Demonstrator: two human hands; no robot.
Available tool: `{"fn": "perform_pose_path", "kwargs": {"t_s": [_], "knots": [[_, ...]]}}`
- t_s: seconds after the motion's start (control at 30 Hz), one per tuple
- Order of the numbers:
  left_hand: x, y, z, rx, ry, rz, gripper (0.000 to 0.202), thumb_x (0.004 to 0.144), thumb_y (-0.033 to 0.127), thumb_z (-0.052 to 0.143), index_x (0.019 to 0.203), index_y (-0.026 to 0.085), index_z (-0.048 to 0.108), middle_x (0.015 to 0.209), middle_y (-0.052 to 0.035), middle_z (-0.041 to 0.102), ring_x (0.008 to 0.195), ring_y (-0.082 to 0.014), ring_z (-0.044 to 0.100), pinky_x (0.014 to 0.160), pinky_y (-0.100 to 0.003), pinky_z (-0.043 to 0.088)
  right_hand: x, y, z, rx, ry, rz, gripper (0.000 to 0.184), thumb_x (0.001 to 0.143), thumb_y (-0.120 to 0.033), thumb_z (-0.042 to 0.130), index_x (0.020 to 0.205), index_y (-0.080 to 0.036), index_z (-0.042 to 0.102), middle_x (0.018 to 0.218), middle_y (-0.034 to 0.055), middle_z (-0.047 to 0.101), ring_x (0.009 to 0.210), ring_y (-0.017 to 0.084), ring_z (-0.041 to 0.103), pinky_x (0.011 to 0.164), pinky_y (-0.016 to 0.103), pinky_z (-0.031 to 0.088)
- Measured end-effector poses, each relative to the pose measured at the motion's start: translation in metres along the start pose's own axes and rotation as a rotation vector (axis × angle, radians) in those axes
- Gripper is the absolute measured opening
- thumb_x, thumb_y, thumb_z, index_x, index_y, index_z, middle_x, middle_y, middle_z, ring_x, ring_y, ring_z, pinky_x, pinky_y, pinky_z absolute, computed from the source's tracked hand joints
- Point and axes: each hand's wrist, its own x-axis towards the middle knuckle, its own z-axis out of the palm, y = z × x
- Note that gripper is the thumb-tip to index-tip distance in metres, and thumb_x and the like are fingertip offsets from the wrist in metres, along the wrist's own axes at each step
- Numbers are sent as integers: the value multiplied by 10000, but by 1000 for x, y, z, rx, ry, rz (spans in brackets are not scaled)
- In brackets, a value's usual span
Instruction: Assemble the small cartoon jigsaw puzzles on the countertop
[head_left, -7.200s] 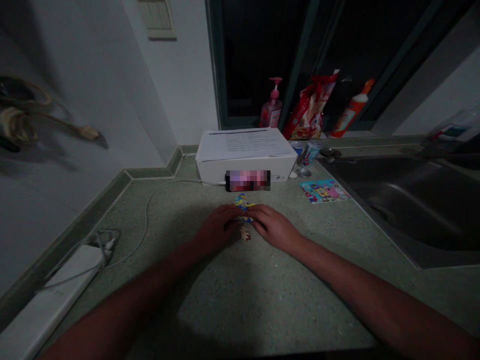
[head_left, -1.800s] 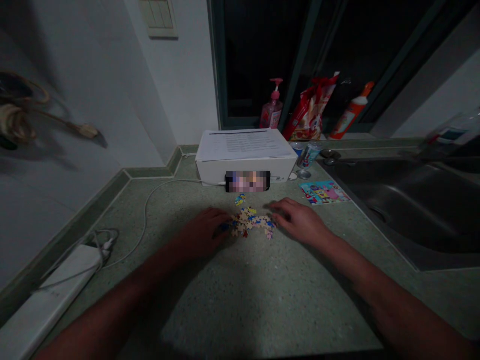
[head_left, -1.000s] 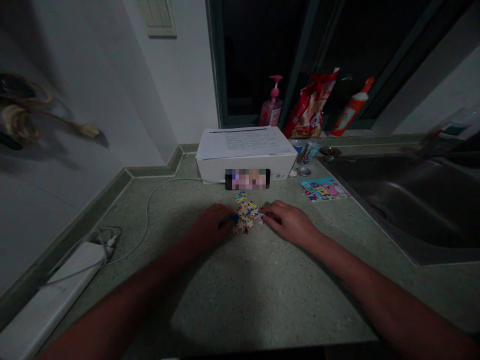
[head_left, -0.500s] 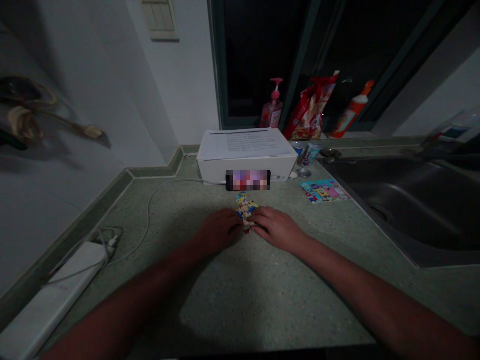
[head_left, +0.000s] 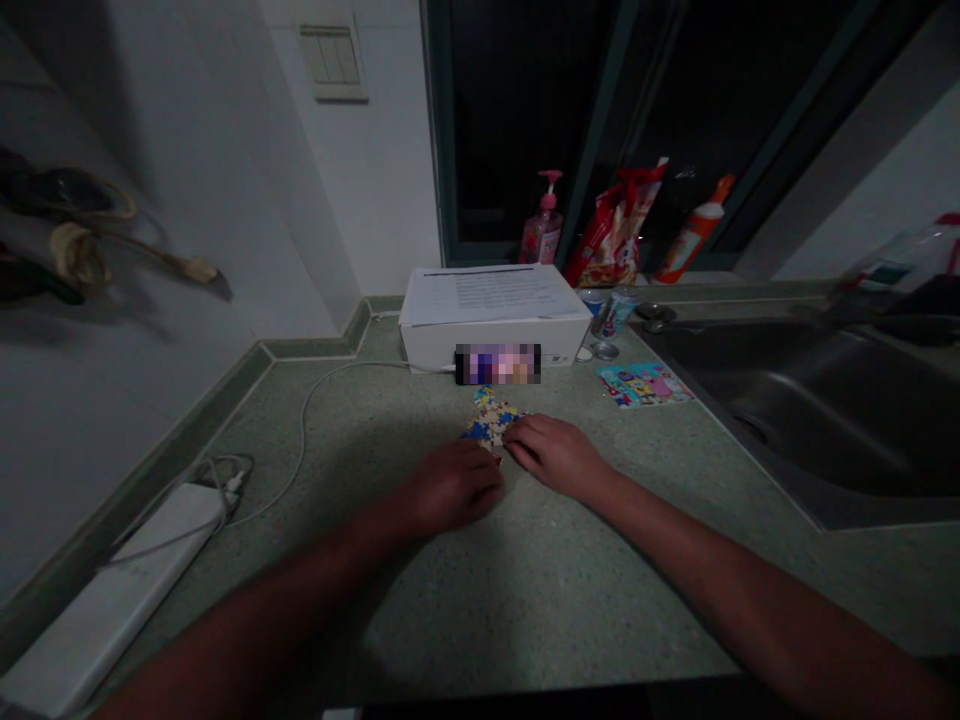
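A small cluster of jigsaw puzzle pieces (head_left: pixel 493 420), cream, blue and yellow, lies partly joined on the counter. My left hand (head_left: pixel 459 484) is closed at its lower left edge, fingers curled. A reddish bit of the puzzle shows by its fingertips; anything inside the curled fingers is hidden. From the right, my right hand (head_left: pixel 553 450) has its fingers bent together, their tips on the puzzle's right edge. Just behind the puzzle, a phone (head_left: pixel 498 364) with a blurred-out screen leans against a white box (head_left: pixel 491 325).
A colourful cartoon picture card (head_left: pixel 643 384) lies right of the puzzle, near the steel sink (head_left: pixel 795 400). Cans (head_left: pixel 616 312) and round lids (head_left: pixel 604 351) stand beside the box. A white cable (head_left: pixel 304 430) runs from the phone to a power strip (head_left: pixel 120 590) at left.
My left hand has drawn back toward me and slightly right, uncovering more of the puzzle's left side. My right hand stays at the right edge. The view has shifted slightly.
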Motion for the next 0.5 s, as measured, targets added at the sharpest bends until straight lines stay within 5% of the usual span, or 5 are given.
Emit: {"fn": "perform_pose_path", "kwargs": {"t_s": [0.33,0.5], "knots": [[5,3,-2,-5,99,-116,308,1003,231,664,1295,287,743,1386,-97,743,1307,-361,684,1169,-584,545,1,8,-1,64,118,69,214,1043,-193,582,1147,-242,762,1117,97,796,1052,277,751,927,433,594],[7,3,-2,-140,270,-350,390,1016,233,673,1397,311,655,1358,-88,754,1213,-280,734,1053,-508,631,6,-7,-10,267,154,145,192,1007,-212,613,1082,-273,778,1001,41,794,861,214,746,794,367,589]]}}
